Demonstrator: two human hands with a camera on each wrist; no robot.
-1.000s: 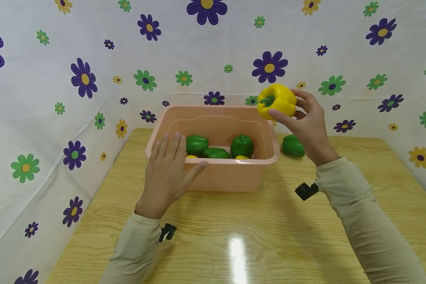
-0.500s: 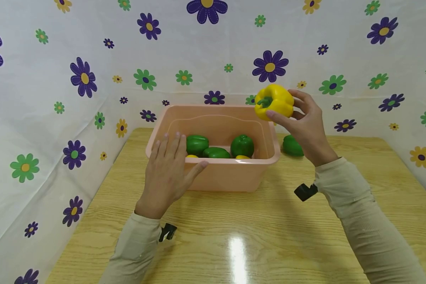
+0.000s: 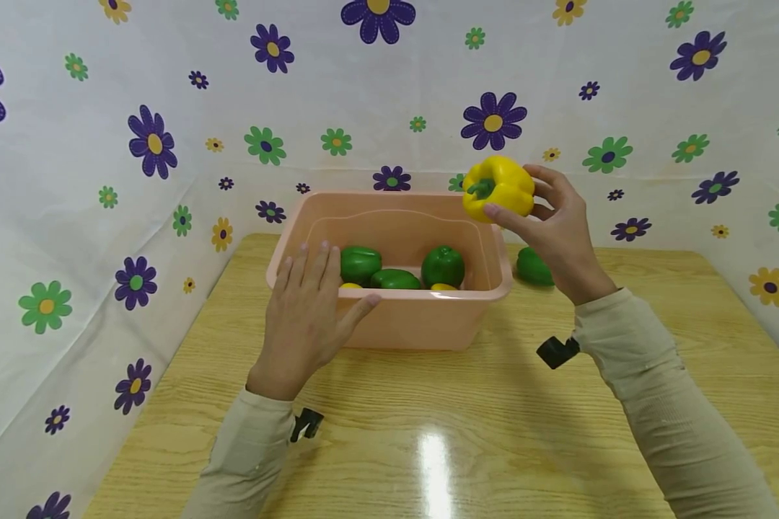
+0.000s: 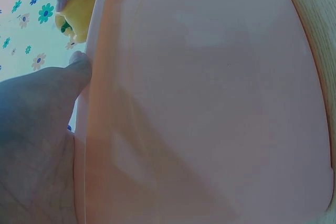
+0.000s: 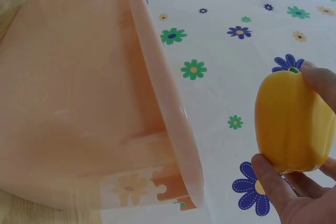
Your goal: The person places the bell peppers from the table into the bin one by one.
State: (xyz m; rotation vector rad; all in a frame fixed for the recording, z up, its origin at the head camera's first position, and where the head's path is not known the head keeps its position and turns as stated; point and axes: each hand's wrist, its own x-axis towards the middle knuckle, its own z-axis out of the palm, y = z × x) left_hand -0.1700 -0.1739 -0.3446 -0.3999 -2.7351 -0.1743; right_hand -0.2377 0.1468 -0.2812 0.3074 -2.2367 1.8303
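Observation:
My right hand [image 3: 561,231] grips a yellow bell pepper [image 3: 509,189] between thumb and fingers, held up above the right end of a pink plastic bin [image 3: 422,321]. The pepper's green stem points left. In the right wrist view the same yellow pepper [image 5: 291,121] is pinched at its two ends. My left hand [image 3: 305,317] lies with straight fingers on the bin's front rim at the left; in the left wrist view the thumb [image 4: 79,69] touches the rim. Inside the bin are green bell peppers [image 3: 443,267] and parts of yellow ones [image 3: 443,287], partly hidden by the front wall.
Another green bell pepper [image 3: 534,267] lies on the wooden table [image 3: 376,432] right of the bin, partly covered by my right hand. A white cloth with printed flowers [image 3: 415,86] hangs behind and at the sides. Each wrist carries a black mount [image 3: 558,352].
My right hand has shifted slightly to the left with the yellow bell pepper, bringing it further over the bin's right edge. My left hand stays in place on the rim.

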